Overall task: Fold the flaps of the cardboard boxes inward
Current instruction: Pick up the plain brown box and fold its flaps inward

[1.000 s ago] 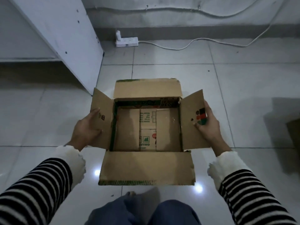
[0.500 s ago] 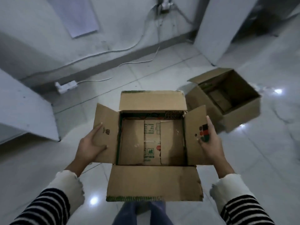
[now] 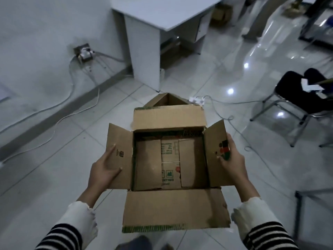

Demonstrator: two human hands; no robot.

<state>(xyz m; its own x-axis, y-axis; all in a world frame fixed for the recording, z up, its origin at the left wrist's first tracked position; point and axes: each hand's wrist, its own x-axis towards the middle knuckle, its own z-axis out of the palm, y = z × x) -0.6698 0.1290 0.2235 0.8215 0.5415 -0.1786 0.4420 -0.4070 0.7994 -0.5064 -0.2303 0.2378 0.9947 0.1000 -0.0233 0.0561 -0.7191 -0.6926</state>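
Observation:
An open brown cardboard box [image 3: 171,165] is held in front of me above the tiled floor, all its top flaps spread outward. My left hand [image 3: 105,168] grips the left flap [image 3: 119,156], thumb on its upper face. My right hand [image 3: 232,161] grips the right flap [image 3: 215,152] at its printed marks. The near flap [image 3: 174,208] hangs toward me and the far flap [image 3: 169,117] leans away. The box holds nothing. A second cardboard box [image 3: 167,100] stands on the floor just behind, mostly hidden.
A white desk [image 3: 162,24] stands ahead. Cables run from a wall socket [image 3: 83,52] along the floor at left, and a power strip [image 3: 197,100] lies by the second box. A black chair [image 3: 302,94] is at right, a dark frame [image 3: 299,204] at the right edge.
The box has been carried while my view swung right: the first wall and panel are gone, the desk and chair have come into sight. Both hands keep the same grip on the side flaps.

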